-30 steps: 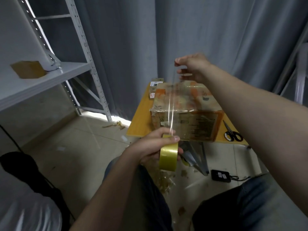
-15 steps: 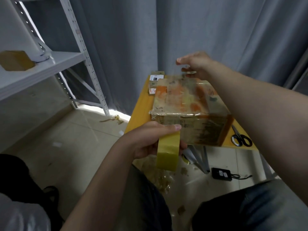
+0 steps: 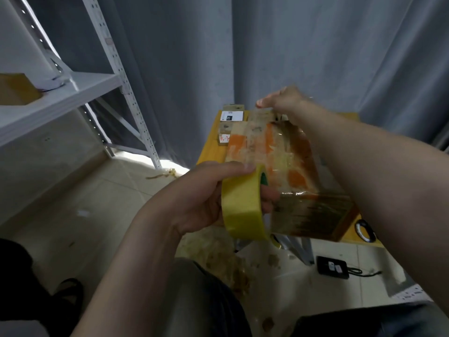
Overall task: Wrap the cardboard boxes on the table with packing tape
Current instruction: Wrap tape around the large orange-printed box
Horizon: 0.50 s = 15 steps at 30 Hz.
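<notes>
While the left hand [image 3: 201,203] sits nearest, just off the tabletop's near edge, its grip is wrapped round the yellow packing tape roll [image 3: 243,207], with the thumb along the top and the fingers through the core. The roll touches the near top edge of the cardboard box [image 3: 286,161]. This box lies on the yellow tabletop [image 3: 211,152], its long axis running away from the person and its near end at the near edge. A pair of scissors [image 3: 364,231] lies just beside it, toward the near right corner.

From the roll a clear tape strip [image 3: 255,135] runs along the box's top, following that long axis. At the far top edge the right hand [image 3: 284,100] closes its grip on the strip's free end, thumb over curled fingers. Blur hides whether the end is stuck down. Two small boxes [image 3: 232,115] sit beyond, near the far left corner.

In my judgement the coming move turns on this line. The box lies straight ahead of the roll and the left hand is the nearer one, so the strip wants pressing flat lengthwise.
</notes>
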Motion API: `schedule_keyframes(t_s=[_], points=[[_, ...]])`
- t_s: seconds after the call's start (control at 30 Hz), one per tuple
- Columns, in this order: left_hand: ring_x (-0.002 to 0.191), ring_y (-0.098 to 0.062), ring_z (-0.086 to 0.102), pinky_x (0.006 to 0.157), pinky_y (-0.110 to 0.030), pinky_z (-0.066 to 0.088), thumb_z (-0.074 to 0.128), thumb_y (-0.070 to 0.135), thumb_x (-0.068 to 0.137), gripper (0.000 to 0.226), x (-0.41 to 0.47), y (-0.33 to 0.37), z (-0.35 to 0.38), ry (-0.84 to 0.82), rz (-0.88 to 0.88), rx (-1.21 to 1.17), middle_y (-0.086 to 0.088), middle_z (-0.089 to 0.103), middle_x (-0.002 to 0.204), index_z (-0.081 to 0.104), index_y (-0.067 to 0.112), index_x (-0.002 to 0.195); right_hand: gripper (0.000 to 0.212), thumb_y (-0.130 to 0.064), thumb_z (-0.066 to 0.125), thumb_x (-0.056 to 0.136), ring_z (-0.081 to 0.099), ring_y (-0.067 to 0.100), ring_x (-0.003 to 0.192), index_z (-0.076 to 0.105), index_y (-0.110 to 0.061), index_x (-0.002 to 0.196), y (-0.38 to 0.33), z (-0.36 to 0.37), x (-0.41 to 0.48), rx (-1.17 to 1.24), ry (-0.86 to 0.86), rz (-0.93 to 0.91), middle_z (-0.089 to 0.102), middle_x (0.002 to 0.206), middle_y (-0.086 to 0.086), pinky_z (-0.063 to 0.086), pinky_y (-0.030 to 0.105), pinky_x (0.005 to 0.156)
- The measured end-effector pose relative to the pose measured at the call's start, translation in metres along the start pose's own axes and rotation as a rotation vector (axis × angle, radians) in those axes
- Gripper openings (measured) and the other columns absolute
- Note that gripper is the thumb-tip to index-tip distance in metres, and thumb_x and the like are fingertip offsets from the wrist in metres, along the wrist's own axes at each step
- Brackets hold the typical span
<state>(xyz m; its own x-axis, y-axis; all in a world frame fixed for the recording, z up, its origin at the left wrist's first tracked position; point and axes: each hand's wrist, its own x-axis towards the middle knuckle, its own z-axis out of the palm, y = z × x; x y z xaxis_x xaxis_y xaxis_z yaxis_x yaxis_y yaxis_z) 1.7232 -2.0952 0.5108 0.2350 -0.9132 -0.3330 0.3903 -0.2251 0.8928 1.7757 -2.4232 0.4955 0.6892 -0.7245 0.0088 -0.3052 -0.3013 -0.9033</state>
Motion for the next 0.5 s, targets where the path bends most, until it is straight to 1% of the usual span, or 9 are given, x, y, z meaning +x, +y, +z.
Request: schedule_keyframes(t_s=[0.07, 0.13, 0.2, 0.27, 0.33, 0.43, 0.5], points=[[0.084, -0.024, 0.079, 0.072, -0.037, 0.064, 0.072, 0.035, 0.083, 0.029, 0.005, 0.006, 0.0, 0.019, 0.03, 0.0, -0.015, 0.08, 0.103, 0.084, 0.013, 0.098, 0.036, -0.027, 0.09, 0.08, 0.068, 0.015, 0.102, 0.08, -0.009, 0.11, 0.004, 0.004, 0.005, -0.012, 0.007, -0.008, 0.076, 0.109, 0.005, 0.047, 0.022, 0.089], [0.082, -0.025, 0.079, 0.068, -0.036, 0.064, 0.07, 0.034, 0.085, 0.033, 0.011, 0.011, 0.001, 0.037, 0.055, -0.01, -0.017, 0.079, 0.103, 0.083, 0.008, 0.099, 0.034, -0.026, 0.09, 0.08, 0.07, 0.016, 0.104, 0.08, -0.009, 0.107, 0.005, 0.006, 0.011, -0.029, 0.012, -0.02, 0.077, 0.109, 0.007, 0.051, 0.025, 0.095], [0.081, -0.026, 0.079, 0.066, -0.035, 0.063, 0.071, 0.034, 0.084, 0.037, 0.016, 0.016, 0.002, 0.043, 0.071, -0.009, -0.018, 0.079, 0.103, 0.078, 0.005, 0.107, 0.034, -0.024, 0.09, 0.081, 0.07, 0.018, 0.11, 0.08, -0.007, 0.108, 0.005, 0.006, 0.017, -0.032, 0.007, -0.033, 0.077, 0.112, 0.008, 0.05, 0.029, 0.104], [0.082, -0.026, 0.079, 0.066, -0.035, 0.063, 0.072, 0.035, 0.084, 0.041, 0.019, 0.02, 0.002, 0.035, 0.068, -0.003, -0.018, 0.079, 0.103, 0.072, 0.006, 0.113, 0.034, -0.022, 0.087, 0.083, 0.068, 0.019, 0.118, 0.078, -0.004, 0.111, 0.004, 0.005, 0.021, -0.089, -0.028, -0.05, 0.075, 0.118, 0.01, 0.048, 0.03, 0.108], [0.083, -0.025, 0.079, 0.067, -0.036, 0.064, 0.073, 0.037, 0.084, 0.045, 0.021, 0.021, 0.001, 0.022, 0.059, -0.007, -0.017, 0.079, 0.104, 0.07, 0.006, 0.117, 0.034, -0.023, 0.084, 0.087, 0.067, 0.021, 0.119, 0.077, -0.005, 0.115, 0.006, 0.004, 0.022, -0.179, -0.073, -0.047, 0.073, 0.125, 0.011, 0.048, 0.03, 0.105], [0.083, -0.025, 0.079, 0.068, -0.036, 0.064, 0.075, 0.038, 0.082, 0.051, 0.021, 0.021, -0.001, 0.015, 0.049, -0.033, -0.017, 0.079, 0.104, 0.067, 0.006, 0.121, 0.034, -0.027, 0.082, 0.089, 0.064, 0.021, 0.1, 0.077, -0.01, 0.118, 0.008, 0.003, 0.022, -0.267, -0.118, -0.027, 0.073, 0.121, 0.011, 0.05, 0.032, 0.095], [0.083, -0.025, 0.079, 0.068, -0.037, 0.064, 0.074, 0.037, 0.083, 0.051, 0.022, 0.021, -0.002, 0.03, 0.045, -0.039, -0.017, 0.079, 0.103, 0.067, 0.006, 0.123, 0.037, -0.029, 0.083, 0.088, 0.064, 0.022, 0.104, 0.077, -0.008, 0.118, 0.009, 0.005, 0.021, -0.355, -0.147, -0.039, 0.072, 0.117, 0.01, 0.049, 0.031, 0.098]])
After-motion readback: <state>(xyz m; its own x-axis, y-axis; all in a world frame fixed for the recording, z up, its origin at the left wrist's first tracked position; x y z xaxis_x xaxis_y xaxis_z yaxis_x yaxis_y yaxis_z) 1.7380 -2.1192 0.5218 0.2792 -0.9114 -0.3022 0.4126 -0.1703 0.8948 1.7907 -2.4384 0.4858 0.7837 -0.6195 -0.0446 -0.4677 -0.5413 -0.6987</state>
